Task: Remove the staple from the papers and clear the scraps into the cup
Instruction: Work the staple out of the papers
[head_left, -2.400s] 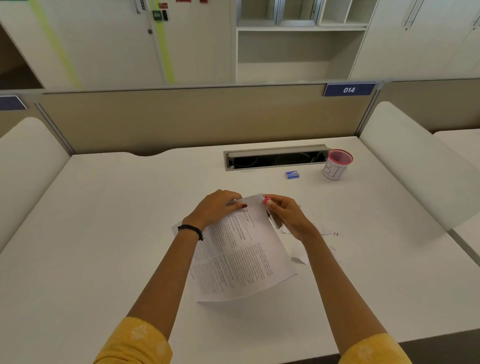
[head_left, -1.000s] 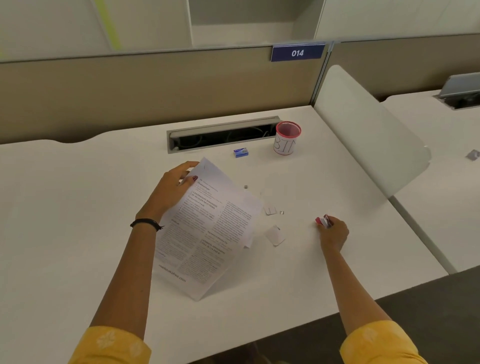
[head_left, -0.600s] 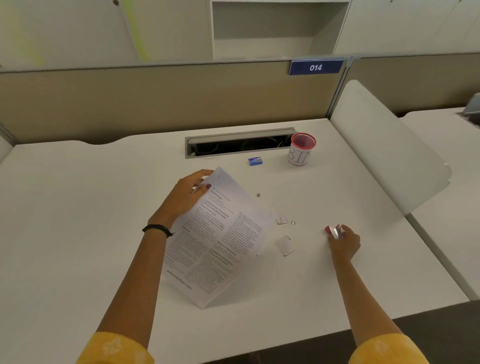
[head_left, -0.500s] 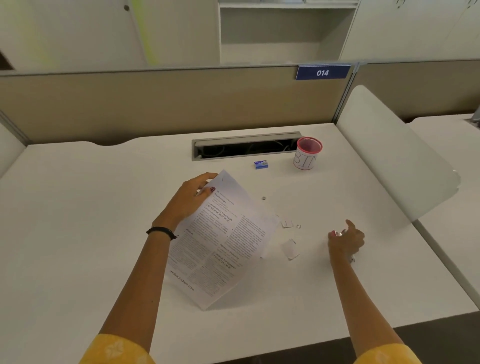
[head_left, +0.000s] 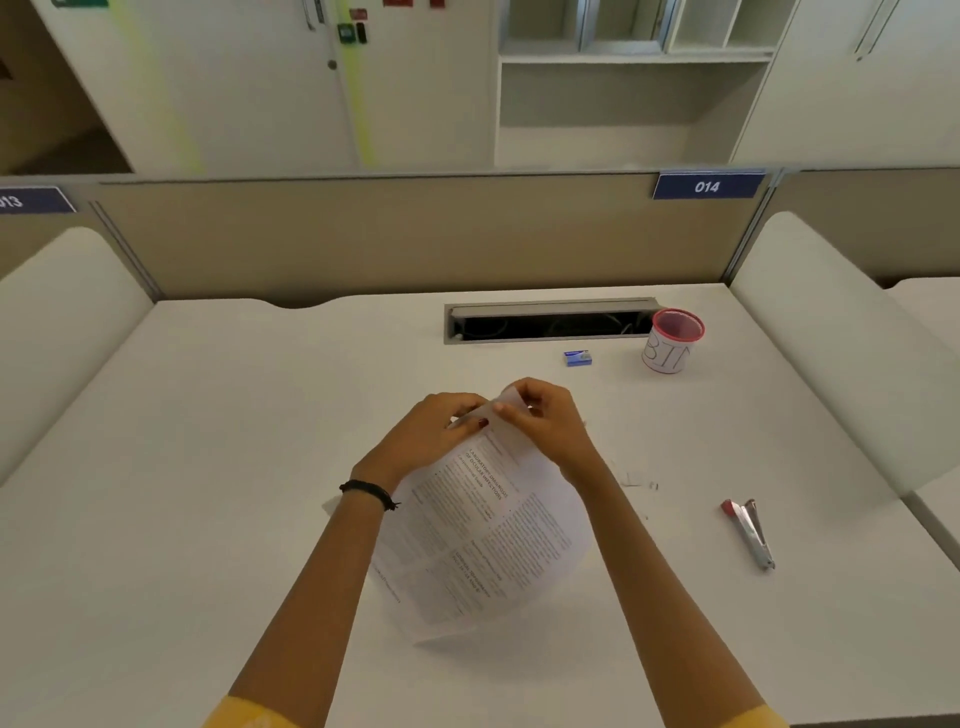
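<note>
Hands together, the left hand (head_left: 431, 436) and right hand (head_left: 545, 426) each pinch the top corner of the papers (head_left: 483, 540), which lie on the bench (head_left: 208, 467) to the near left of the cup (head_left: 672, 343). Whether a staple sits in that corner I cannot tell; the left should probably pin the sheets while the right peels slowly, so nothing tears. Small scraps (head_left: 636, 478) and a red-ended metal staple tool (head_left: 750, 535) lie on the near side of the cup, waiting.

Wears yellow sleeves (head_left: 244, 716) leaving forearms bare, a thin black braided bracelet (head_left: 368, 490) on the left wrist, dark red nail polish (head_left: 483, 423).
</note>
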